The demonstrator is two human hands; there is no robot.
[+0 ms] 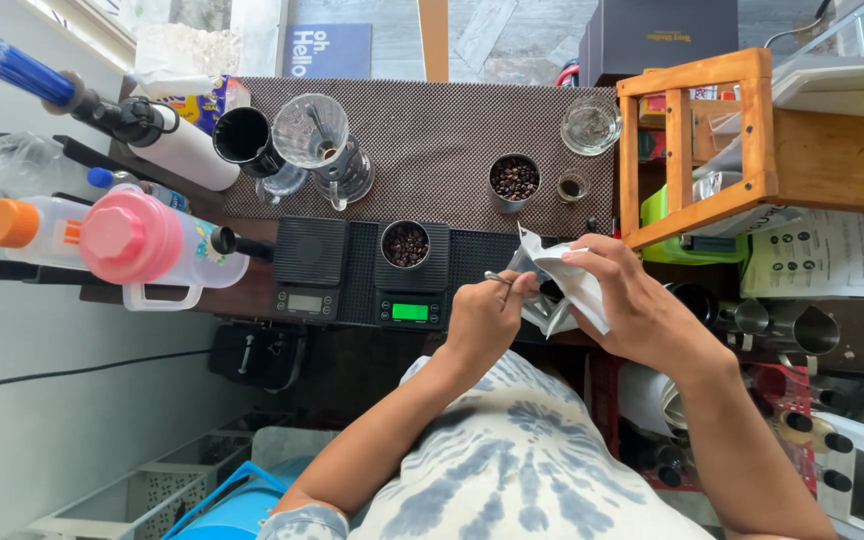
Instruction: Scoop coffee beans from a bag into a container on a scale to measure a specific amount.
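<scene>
The right hand (pixel 642 300) is clamped on a crinkled silvery-white foil pouch (pixel 562 285), fingers folded over its upper flap and the thumb underneath, holding it tilted above the front edge of the surface (pixel 432 140). The left hand (pixel 482 320) has its grip pinched together on the thin metal handle of a small spoon (pixel 505 282), whose far end sits at the mouth of the pouch; the bowl of the spoon is hidden there.

Just beside the left hand, on the black ribbed mat along the front edge, a round metal cup of dark coffee beans (pixel 405 244) stands on a black digital scale (pixel 409 300) with a lit green display. A second black scale (pixel 309 265), its display dull grey, lies touching it on the side away from the pouch. Further back, on the brown woven-textured mat, a second steel cup of beans (pixel 514 178) stands near a tiny glass (pixel 572 187) and a clear glass tumbler (pixel 591 127). Toward the far corner are a clear glass dripper (pixel 314 135) on its stand and a matte black cup (pixel 244 136). A pink-capped plastic bottle (pixel 152 245) and an orange-capped one (pixel 22 222) lie at the end of the surface. A bare wooden frame shelf (pixel 697 150) stands at the opposite end, close to the pouch.
</scene>
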